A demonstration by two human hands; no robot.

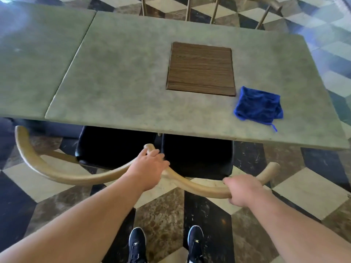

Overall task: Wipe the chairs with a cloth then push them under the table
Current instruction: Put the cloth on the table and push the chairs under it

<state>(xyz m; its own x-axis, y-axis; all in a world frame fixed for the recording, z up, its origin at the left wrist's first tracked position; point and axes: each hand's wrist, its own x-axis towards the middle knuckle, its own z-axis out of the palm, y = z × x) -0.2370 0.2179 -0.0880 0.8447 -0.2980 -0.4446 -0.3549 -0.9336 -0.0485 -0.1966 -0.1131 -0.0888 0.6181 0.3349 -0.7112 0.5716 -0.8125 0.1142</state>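
Two wooden chairs with curved backrests and black seats stand at the table's near edge, seats partly under the grey-green table (133,76). My left hand (150,166) rests on the end of the left chair's backrest (57,175), where the two backrests meet. My right hand (243,188) grips the curved rail of the right chair (201,188). The blue cloth (259,106) lies crumpled on the table's right side, apart from both hands.
A brown wooden square panel (201,69) sits in the tabletop. A second table (38,59) adjoins on the left. Another wooden chair (247,2) stands at the far side. My feet in dark shoes (136,243) stand on the chequered tile floor.
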